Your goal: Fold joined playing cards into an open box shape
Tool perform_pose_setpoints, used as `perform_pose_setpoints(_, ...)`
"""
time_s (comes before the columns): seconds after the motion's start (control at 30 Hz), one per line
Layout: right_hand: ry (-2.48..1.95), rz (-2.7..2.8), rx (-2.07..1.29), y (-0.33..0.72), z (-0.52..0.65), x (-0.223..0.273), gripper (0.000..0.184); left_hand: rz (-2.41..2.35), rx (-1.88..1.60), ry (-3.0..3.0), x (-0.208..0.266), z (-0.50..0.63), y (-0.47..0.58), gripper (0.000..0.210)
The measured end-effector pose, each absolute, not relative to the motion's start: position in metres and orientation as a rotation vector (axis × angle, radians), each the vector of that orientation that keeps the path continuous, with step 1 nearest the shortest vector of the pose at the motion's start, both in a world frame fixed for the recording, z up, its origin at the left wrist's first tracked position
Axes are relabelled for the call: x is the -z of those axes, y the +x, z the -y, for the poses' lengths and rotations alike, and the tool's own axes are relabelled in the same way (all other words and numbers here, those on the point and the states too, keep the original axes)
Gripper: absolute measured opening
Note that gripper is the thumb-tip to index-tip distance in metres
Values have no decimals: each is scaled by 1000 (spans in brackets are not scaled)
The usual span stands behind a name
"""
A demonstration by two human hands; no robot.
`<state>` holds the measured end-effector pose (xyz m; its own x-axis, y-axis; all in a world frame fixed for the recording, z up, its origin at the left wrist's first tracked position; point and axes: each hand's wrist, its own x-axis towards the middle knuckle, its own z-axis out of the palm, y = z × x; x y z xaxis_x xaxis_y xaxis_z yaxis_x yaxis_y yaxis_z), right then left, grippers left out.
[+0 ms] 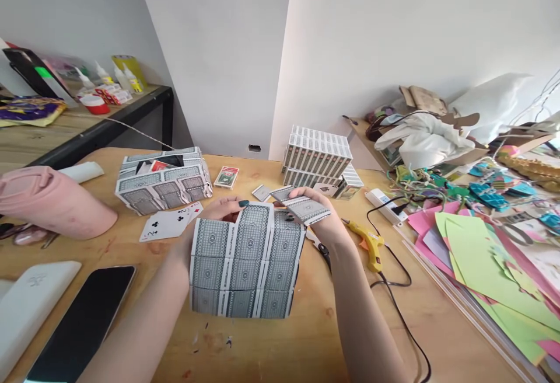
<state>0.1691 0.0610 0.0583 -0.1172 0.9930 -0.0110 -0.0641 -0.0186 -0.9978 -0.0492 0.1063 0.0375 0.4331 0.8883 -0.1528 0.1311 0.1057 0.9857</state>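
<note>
A box made of playing cards (249, 266), backs outward in rows, is held tilted above the table. My left hand (223, 208) is closed on its far left edge, a dark-nailed finger showing over the top; the other fingers are hidden behind it. In my right hand (321, 213) are loose playing cards (307, 210), pinched at the box's upper right corner. Another card box (161, 181) with an opening in its top stands at the far left. Fanned cards (164, 224) lie face up in front of it.
Card packs (317, 155) are stacked by the wall, with a single pack (226, 177) to their left. Scissors (324, 250) and a yellow glue gun (371, 246) with its cord lie right. A phone (83, 324) and pink roll (56, 205) occupy the left; coloured paper (494, 260) covers the right.
</note>
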Motion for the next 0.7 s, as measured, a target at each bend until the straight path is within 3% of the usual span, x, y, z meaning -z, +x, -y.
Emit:
perform_pose_setpoints(0.2,-1087,1135,-1461,164,-72,-61,34,-944,-653,998,-45,-124,-53,20)
perform_pose_setpoints(0.4,-1015,784,-1286,165,-77,-60,34,-970,-940,1108,-56,-136,-75,58)
perform_pose_setpoints(0.57,-864,505,-1046,159,-73,-64,30,-1244,-1001,1173,-55,-132,-81,51)
perform_pose_setpoints(0.7,-789,466,-992,149,-70,-65,26,-1118,-991,1046,-50,-129,-70,52)
